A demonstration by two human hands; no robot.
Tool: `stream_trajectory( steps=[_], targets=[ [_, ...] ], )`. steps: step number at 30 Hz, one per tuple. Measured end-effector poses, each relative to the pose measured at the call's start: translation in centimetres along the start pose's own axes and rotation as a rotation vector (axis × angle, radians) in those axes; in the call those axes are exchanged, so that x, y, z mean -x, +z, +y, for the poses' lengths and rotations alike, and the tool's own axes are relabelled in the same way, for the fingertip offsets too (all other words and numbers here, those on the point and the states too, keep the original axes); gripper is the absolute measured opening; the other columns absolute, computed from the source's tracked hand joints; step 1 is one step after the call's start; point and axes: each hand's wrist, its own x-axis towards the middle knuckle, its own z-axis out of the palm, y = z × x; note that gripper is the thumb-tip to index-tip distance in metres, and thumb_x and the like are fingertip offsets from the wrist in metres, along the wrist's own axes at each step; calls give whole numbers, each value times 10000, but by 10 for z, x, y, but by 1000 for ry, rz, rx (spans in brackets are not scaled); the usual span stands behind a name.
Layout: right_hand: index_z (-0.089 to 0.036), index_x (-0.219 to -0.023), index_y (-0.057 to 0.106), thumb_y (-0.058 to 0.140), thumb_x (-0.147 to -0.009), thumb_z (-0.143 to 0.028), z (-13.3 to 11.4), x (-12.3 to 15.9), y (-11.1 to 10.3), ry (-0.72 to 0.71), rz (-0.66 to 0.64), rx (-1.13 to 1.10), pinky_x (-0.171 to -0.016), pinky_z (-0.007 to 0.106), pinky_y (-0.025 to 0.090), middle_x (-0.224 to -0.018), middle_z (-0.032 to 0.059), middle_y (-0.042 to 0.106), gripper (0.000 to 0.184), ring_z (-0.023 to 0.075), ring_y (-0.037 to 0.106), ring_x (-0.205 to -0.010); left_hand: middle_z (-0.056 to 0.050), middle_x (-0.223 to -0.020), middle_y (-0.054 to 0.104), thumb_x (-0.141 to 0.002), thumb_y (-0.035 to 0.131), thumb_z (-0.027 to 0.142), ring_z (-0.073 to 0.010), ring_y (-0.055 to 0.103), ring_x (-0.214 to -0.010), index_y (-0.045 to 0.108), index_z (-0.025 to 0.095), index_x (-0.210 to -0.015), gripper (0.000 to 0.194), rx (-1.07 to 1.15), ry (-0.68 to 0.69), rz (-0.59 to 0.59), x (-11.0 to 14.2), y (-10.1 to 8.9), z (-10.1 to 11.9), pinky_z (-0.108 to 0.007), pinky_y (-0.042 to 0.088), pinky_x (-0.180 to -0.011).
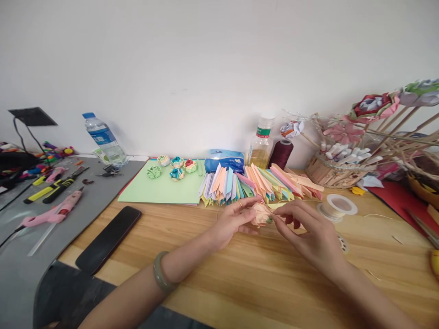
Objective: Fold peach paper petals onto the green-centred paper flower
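Note:
My left hand (230, 222) grips a small peach-coloured paper flower (260, 214) just above the wooden table (219, 269). My right hand (310, 230) meets the flower from the right, thumb and forefinger pinched at its side, perhaps on a thin thread or wire I cannot make out. A spool of pale thread (338, 206) lies just right of my hands. Behind them fans a row of folded coloured paper pieces (254, 183).
Several finished paper roses (173, 168) sit on a green sheet (161, 189). A black phone (109, 237) lies at left, beside pink glue guns (51, 214) on a grey mat. A water bottle (104, 139), oil bottle (261, 144), maroon thread cone (281, 154) and basket with flower sticks (338, 167) line the back.

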Motion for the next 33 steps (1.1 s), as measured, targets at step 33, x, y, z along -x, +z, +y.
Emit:
stream_trajectory(
  steps=[33],
  targets=[
    [-183, -687, 594, 506, -741, -326, -9, -7, -1, 580, -249, -465, -425, 210, 337, -577, -18, 545, 176, 106, 445, -472, -68, -1180, 395, -766, 534, 238, -212, 408, -1144, 604, 236, -950, 196, -515, 462, 21, 4, 4, -5, -310, 464, -837]
  ],
)
